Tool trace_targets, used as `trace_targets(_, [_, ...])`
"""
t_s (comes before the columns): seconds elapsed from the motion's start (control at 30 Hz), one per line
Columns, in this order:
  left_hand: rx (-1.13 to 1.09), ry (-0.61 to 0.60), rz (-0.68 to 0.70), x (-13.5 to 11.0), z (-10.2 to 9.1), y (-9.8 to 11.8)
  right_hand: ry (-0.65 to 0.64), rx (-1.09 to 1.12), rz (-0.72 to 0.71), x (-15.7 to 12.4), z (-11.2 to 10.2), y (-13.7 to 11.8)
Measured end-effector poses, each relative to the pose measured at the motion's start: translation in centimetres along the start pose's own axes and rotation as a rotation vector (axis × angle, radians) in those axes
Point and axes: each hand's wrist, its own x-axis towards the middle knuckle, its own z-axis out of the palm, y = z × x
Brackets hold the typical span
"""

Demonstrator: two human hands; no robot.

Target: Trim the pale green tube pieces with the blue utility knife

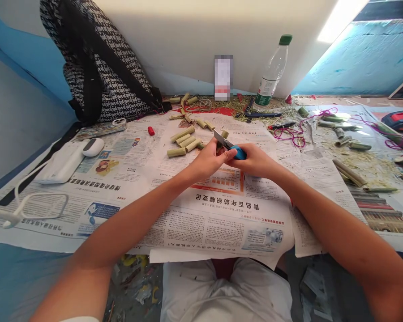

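Note:
My right hand (257, 161) is closed around a utility knife (239, 152) with a blue handle, its blade pointing up and left. Close against it, my left hand (206, 160) pinches a short bamboo piece (225, 134), whose upper end shows behind the blade. The left thumb lies by the knife's front end; whether it touches is hard to tell. Just left of my hands, several cut bamboo pieces (176, 152) lie side by side on the newspaper (228, 223). Fingers hide the lower part of the held piece.
A plastic bottle (272, 76) and a phone (223, 78) stand at the back. On the left are a patterned backpack (110, 76), a white mouse (93, 147) and a cable. Purple string (297, 136), bamboo offcuts (349, 172) and shavings lie on the right.

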Motion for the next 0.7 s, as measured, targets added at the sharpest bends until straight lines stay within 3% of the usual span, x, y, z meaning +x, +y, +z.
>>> trace_targets(0.1, [0.024, -0.02, 0.025, -0.1, -0.1, -0.3, -0.164, 0.124, 0.107, -0.2, -0.7, 0.0])
trace_targets(0.3, [-0.056, -0.203, 0.096, -0.7, -0.1, 0.6, -0.407, 0.345, 0.114, -0.4, -1.8, -0.3])
trace_targets(0.47, [-0.071, -0.175, 0.137, -0.4, -0.3, 0.5, -0.502, 0.444, 0.216, -0.4, -1.7, -0.3])
trace_targets(0.7, [-0.13, -0.274, 0.192, -0.2, -0.4, 0.9, -0.553, 0.472, 0.152, -0.5, -1.6, -0.1])
